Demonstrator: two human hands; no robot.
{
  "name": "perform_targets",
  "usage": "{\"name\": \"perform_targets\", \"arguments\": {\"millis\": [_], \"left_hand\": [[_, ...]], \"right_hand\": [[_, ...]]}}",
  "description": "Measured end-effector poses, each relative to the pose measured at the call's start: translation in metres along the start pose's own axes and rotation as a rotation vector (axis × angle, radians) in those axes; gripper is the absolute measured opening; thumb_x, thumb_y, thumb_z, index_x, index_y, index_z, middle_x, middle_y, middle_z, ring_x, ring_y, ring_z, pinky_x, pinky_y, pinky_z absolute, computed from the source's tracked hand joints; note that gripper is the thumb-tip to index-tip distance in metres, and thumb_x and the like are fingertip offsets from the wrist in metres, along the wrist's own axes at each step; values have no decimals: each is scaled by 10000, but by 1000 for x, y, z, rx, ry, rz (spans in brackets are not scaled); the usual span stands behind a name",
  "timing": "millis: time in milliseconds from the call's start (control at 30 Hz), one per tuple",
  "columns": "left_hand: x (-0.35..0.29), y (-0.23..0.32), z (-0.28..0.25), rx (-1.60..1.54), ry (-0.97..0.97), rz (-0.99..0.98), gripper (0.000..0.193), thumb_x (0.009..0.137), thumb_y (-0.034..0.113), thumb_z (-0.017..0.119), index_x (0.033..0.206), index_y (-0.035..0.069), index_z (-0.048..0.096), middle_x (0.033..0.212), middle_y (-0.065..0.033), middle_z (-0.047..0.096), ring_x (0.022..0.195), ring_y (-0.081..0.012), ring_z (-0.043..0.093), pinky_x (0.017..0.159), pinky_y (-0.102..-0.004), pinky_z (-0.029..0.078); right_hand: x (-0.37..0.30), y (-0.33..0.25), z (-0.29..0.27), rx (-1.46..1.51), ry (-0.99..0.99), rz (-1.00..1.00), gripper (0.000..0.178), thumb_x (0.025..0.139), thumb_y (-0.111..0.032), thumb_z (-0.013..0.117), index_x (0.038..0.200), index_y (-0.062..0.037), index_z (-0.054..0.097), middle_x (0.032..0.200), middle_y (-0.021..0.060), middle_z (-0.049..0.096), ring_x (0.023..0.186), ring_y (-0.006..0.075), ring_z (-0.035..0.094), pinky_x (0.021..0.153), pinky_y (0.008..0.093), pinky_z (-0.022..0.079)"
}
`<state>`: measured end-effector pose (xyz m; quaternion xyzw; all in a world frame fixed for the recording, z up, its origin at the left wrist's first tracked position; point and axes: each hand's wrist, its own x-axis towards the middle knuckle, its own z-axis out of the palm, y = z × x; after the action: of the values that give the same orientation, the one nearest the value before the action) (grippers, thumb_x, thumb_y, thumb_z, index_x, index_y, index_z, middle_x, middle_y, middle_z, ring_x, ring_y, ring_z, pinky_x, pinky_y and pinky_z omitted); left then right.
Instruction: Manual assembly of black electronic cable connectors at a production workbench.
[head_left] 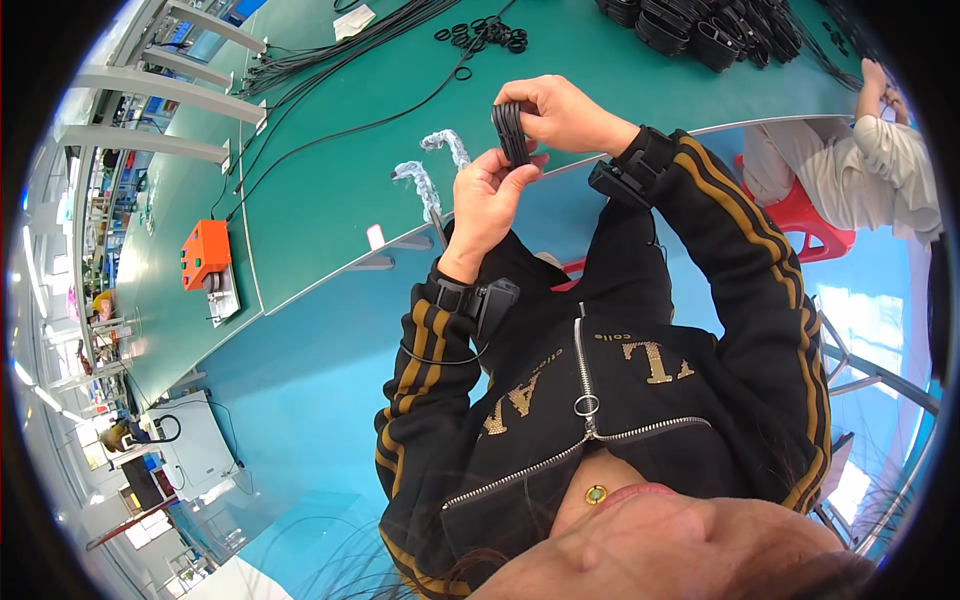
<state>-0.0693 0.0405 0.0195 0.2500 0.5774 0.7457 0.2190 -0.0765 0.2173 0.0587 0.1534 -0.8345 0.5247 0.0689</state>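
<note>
A coiled bundle of black cable (508, 134) is held between my two hands, just over the near edge of the green table (380, 190). My left hand (486, 205) pinches its lower end with thumb and fingers. My right hand (565, 112) grips the upper part of the same coil from the right side. Farther back on the table lies a scatter of small black rings (487, 35). Beside my left hand stand two bent metal pieces wrapped in clear plastic (418, 185) at the table edge.
Long loose black cables (330, 65) run across the table's far left. A heap of coiled black cables (690, 30) lies at the back right. An orange box with buttons (206, 255) stands on the left. Another person in pale clothing (850, 170) sits at right by a red stool (815, 225).
</note>
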Motion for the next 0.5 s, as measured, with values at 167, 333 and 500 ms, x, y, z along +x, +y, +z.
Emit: {"name": "perform_targets", "arguments": {"millis": [167,333,500], "left_hand": [[1,-3,-1,59,-11,107,150,861,-21,606,1003,-69,604,1007,-119,666,918,-142,638,816,-256,513],[1,-3,2,77,31,154,143,858,-25,609,997,-60,609,1014,-108,670,917,-129,633,809,-251,511],[1,-2,5,23,74,133,116,850,-12,628,963,-41,623,954,-75,677,868,-103,626,768,-236,507]], "right_hand": [[1,-6,-6,66,-72,20,175,841,-79,544,977,-16,635,737,72,650,652,118,585,620,248,477],[3,-6,-14,199,-180,93,144,870,-60,534,986,-17,608,745,5,589,653,90,561,603,227,476],[-5,0,-11,427,-169,26,206,896,-122,539,1060,-2,574,922,59,636,826,122,598,757,256,496]]}}
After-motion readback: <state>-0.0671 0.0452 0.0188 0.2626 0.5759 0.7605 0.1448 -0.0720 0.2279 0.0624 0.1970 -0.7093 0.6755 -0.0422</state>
